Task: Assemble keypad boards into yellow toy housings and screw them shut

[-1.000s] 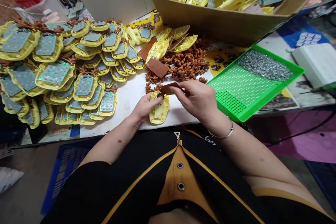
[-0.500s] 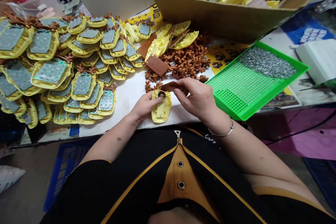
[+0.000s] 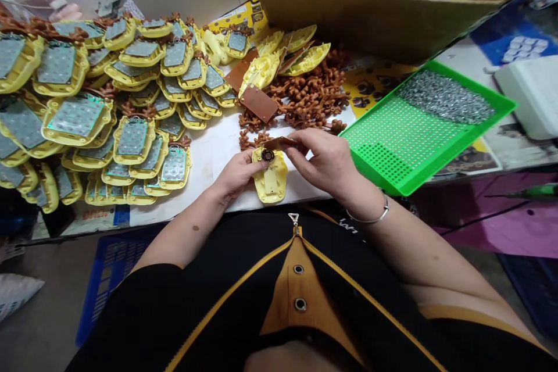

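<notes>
My left hand [image 3: 238, 174] grips a yellow plastic shell [image 3: 271, 179] by its upper left side, the open inner face turned up. A small round black speaker-like part [image 3: 267, 154] sits at the top of that shell. Between the thumb and fingers of my right hand [image 3: 321, 157] is a brown circuit board [image 3: 279, 143], tilted nearly edge-on just above the shell's top end. Whether wires join the board to the shell is too small to tell. Brown branching antler-like pieces [image 3: 311, 93] lie heaped just beyond both hands.
Stacked yellow shells with grey boards [image 3: 133, 138] cover the left side. Behind the brown pieces are loose yellow shells [image 3: 261, 72] and a brown board [image 3: 258, 103]. A green tray [image 3: 392, 154] of screws stands at right, and a cardboard box [image 3: 349, 17] of yellow parts behind.
The shell has turned slightly and more of the round black part shows, as my left thumb has drawn back from it. The brown board stays in my right hand. The view has shifted a little.
</notes>
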Demonstrator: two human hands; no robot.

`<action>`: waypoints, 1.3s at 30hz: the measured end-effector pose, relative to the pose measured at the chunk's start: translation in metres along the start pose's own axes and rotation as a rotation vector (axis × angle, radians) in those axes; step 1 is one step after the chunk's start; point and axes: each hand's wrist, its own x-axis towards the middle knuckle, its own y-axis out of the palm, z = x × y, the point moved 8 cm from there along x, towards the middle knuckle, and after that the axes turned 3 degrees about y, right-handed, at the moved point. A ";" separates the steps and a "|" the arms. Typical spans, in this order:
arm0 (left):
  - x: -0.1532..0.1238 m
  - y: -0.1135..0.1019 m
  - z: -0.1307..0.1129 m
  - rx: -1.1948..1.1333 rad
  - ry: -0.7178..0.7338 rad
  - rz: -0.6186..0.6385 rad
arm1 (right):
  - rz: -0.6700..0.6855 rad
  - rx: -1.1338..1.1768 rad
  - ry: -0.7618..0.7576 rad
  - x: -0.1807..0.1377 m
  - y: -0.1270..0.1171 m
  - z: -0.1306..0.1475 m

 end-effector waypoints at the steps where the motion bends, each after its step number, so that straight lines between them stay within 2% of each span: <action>1: 0.000 0.000 0.000 0.001 -0.001 0.000 | -0.004 -0.002 -0.012 0.000 0.000 0.001; 5: 0.000 0.001 -0.002 0.067 0.047 -0.016 | -0.016 -0.019 -0.029 0.000 -0.001 0.003; 11: -0.002 -0.012 -0.008 0.184 0.220 -0.168 | 0.006 -0.015 -0.088 -0.002 0.003 0.006; 14: -0.003 -0.013 -0.009 0.193 0.254 -0.169 | -0.013 -0.012 -0.135 -0.003 0.002 0.009; 22: -0.002 -0.008 -0.003 -0.055 0.073 -0.094 | -0.183 0.005 -0.165 -0.007 -0.008 0.009; 27: -0.001 -0.010 -0.004 -0.122 0.080 -0.106 | -0.178 0.008 -0.263 -0.011 -0.001 0.017; 34: -0.001 -0.010 -0.002 -0.141 0.085 -0.075 | -0.109 -0.146 -0.591 -0.040 0.015 0.039; 39: -0.002 -0.011 -0.004 -0.173 0.113 -0.082 | -0.110 -0.231 -0.617 -0.047 0.021 0.042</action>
